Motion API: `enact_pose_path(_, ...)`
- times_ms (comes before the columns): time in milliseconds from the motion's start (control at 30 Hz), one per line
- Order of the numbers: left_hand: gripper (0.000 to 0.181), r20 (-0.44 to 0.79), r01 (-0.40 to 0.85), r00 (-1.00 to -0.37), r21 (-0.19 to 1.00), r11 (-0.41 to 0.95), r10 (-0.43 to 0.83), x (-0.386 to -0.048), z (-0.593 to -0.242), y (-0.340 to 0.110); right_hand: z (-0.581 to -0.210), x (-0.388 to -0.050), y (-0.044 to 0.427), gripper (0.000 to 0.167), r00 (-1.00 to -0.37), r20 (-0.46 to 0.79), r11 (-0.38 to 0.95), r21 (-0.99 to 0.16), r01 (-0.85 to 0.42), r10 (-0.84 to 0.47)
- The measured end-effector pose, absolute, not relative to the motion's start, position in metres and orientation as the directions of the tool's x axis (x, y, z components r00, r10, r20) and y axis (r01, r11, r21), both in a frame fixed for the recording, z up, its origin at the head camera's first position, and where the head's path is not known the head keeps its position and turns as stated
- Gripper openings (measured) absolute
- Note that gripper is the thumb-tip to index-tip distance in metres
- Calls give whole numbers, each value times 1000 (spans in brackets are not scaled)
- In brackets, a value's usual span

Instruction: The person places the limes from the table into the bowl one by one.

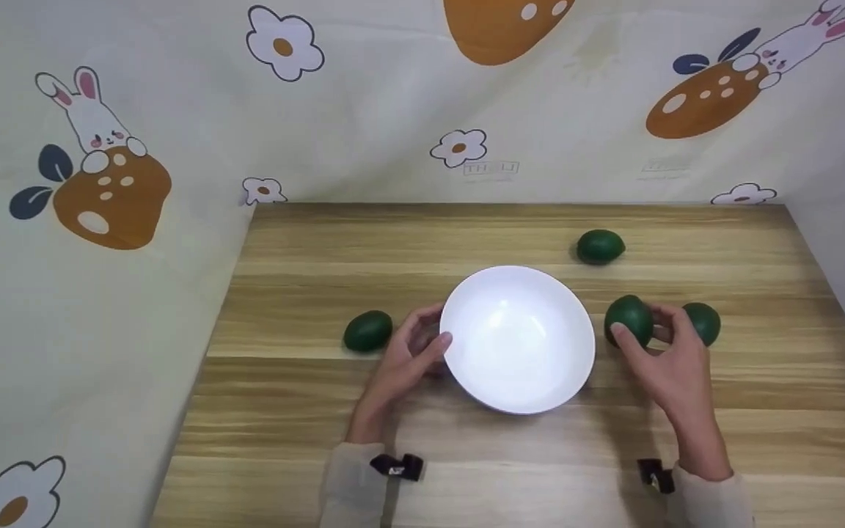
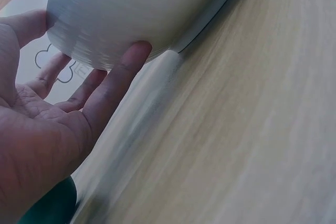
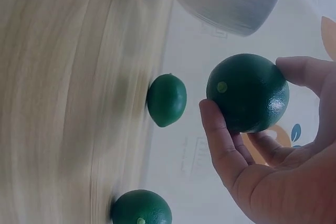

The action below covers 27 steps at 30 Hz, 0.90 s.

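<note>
A white bowl [image 1: 518, 345] stands on the wooden table. My left hand [image 1: 408, 356] holds its left side, with the thumb [image 2: 31, 26] up at the rim and the other fingers against the outer wall. To the right of the bowl, my right hand [image 1: 675, 367] grips a green lime [image 3: 247, 93] between thumb and fingers, raised off the table. Another lime [image 1: 703, 323] lies just beyond that hand, partly hidden by it. One lime [image 1: 368, 331] rests beside my left hand, and one more lime [image 1: 600, 247] sits behind the bowl to the right.
A pale cloth [image 1: 364, 110] printed with rabbits and flowers rises behind the table [image 1: 305, 249] and along its sides. Black straps [image 1: 397, 467] show at both wrists.
</note>
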<state>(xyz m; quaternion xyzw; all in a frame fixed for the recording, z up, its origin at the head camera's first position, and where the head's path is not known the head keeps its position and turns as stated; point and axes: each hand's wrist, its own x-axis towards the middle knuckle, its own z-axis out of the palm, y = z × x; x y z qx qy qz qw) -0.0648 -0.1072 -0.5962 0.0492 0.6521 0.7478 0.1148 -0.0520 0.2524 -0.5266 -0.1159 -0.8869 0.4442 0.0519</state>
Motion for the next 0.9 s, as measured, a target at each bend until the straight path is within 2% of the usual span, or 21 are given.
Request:
enact_pose_path(433,57,-87,-115,-967,987,-108,238,-62,-594,-111,-523,-50,242,64,-969,12,570,-810,135,247)
enact_pose_path(733,53,-46,-92,-967,980,-176,250,-64,-596,-107,-517,-53,238,65,-973,16,577,-807,122,229)
enact_pose_path(900,53,-43,-86,-969,981,-172,244,-64,-596,-107,-514,-54,235,67,-975,15,580,-806,119,222)
